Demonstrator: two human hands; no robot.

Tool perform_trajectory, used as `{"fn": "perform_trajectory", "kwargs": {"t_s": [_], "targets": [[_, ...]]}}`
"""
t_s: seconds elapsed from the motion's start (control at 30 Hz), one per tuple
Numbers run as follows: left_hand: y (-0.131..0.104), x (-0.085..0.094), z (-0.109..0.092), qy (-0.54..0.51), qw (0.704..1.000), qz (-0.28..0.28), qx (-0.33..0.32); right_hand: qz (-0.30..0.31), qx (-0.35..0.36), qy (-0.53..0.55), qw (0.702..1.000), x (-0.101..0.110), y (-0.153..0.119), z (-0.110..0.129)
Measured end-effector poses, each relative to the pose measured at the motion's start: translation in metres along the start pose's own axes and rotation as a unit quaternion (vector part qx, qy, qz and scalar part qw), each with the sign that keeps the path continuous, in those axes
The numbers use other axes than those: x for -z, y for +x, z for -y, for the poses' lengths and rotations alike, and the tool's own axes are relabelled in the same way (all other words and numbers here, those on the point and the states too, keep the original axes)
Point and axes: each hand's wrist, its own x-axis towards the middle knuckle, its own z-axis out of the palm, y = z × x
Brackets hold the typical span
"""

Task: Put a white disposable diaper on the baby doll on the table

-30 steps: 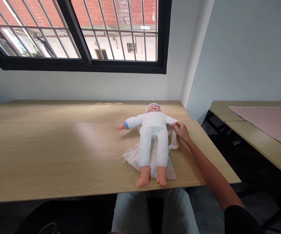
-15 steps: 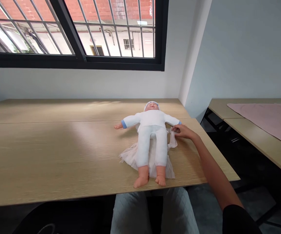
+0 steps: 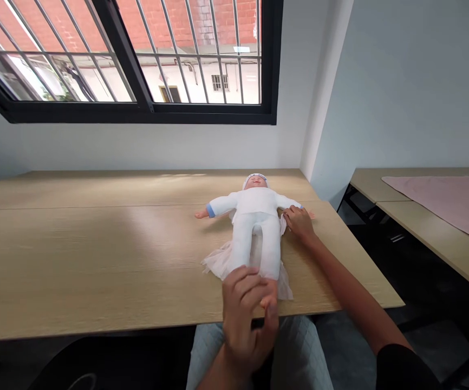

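A baby doll point(image 3: 256, 203) in a white long-sleeved suit with blue cuffs and a cap lies on its back, feet towards me. Under it spreads a sheer pale dress point(image 3: 218, 261), its skirt fanning out on both sides of the legs. Beside the doll's hip, at image right, my right hand point(image 3: 299, 223) pinches a bit of the dress's thin fabric, close to the doll's cuff. My left hand point(image 3: 245, 317) is raised above the doll's feet, fingers bent and thumb apart, with nothing in it. It hides one foot and part of the lower legs.
The wooden table point(image 3: 96, 265) extends far to the left, with its front edge just above my knees. Behind it are a wall and a barred window point(image 3: 202, 114). At right, across a gap, stands another table with a pink cloth point(image 3: 445, 200).
My left hand has come into view from below, over the doll's feet. My right hand has shifted slightly left, bringing the dress's loose fabric in against the doll's side.
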Motion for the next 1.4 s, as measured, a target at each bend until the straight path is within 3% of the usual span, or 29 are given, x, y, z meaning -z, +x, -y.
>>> {"fn": "perform_trajectory", "kwargs": {"t_s": [0.07,0.17,0.37,0.43,0.7,0.87,1.0,1.2,1.4], "targets": [[0.022,-0.007,0.001,0.147,0.985,0.056,-0.078,0.012,-0.004,0.008,1.0,-0.007,0.002,0.004],[0.058,-0.024,0.011,0.404,0.88,0.184,-0.168,0.036,0.011,0.032,0.999,-0.016,0.003,0.004],[0.126,-0.062,0.056,0.663,0.648,0.334,-0.167,0.033,0.022,0.208,0.977,-0.016,0.0,-0.022],[0.143,-0.072,0.069,0.704,0.604,0.343,-0.149,0.033,-0.006,0.244,0.969,-0.011,0.0,-0.03],[0.194,-0.094,0.102,0.735,0.591,0.322,-0.081,0.084,-0.064,0.341,0.934,0.0,0.001,-0.05],[0.214,-0.093,0.112,0.718,0.62,0.311,-0.063,0.096,-0.064,0.335,0.935,0.0,-0.001,-0.061],[0.211,-0.093,0.109,0.719,0.621,0.304,-0.069,0.091,-0.078,0.32,0.94,-0.003,0.0,-0.062],[0.187,-0.089,0.11,0.727,0.589,0.336,-0.112,0.084,-0.079,0.304,0.945,-0.005,0.001,-0.059],[0.184,-0.098,0.107,0.762,0.567,0.297,-0.096,0.086,-0.074,0.277,0.954,0.0,-0.002,-0.058]]}}
